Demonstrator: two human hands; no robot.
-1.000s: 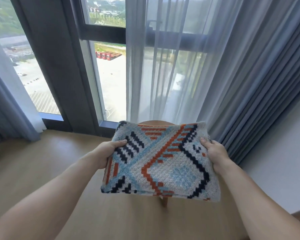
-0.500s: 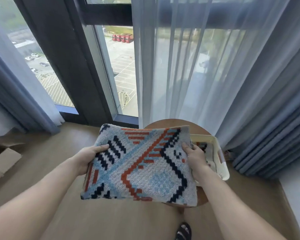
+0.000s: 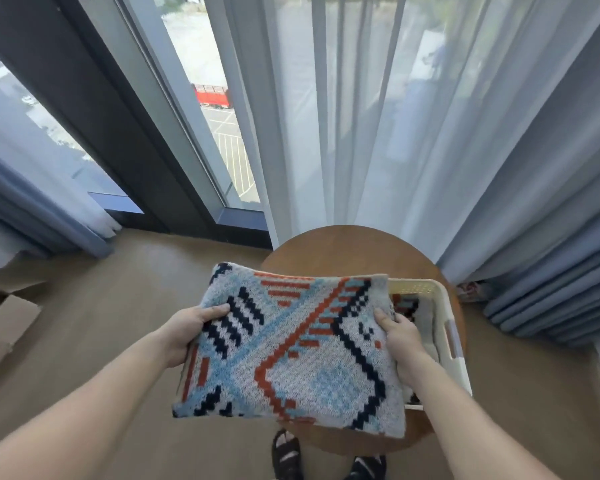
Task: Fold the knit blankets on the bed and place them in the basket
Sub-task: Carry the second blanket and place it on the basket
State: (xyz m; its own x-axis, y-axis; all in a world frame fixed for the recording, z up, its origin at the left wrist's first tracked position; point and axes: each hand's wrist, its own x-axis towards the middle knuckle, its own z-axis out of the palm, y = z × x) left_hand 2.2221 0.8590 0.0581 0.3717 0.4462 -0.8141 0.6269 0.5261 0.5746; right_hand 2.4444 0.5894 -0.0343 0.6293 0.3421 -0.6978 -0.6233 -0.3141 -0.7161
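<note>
Both hands, the left hand (image 3: pixel 191 332) and right hand (image 3: pixel 400 336), grip opposite edges of the folded knit blanket (image 3: pixel 291 351), held level between them. The white basket (image 3: pixel 452 327) lies just beyond the right hand on the round surface (image 3: pixel 343 251). The blanket is probably soft and floppy, so edge support matters.

A single wide-angle view is taken from head height, directed forward and steeply down toward the window (image 3: pixel 201 109) and the round tabletop (image 3: pixel 343 251). Both forearms are seen entering from the lower edge, close to the lens, and sandalled feet (image 3: pixel 286 455) are caught at the bottom edge. No second view is provided, so no region is shared.
</note>
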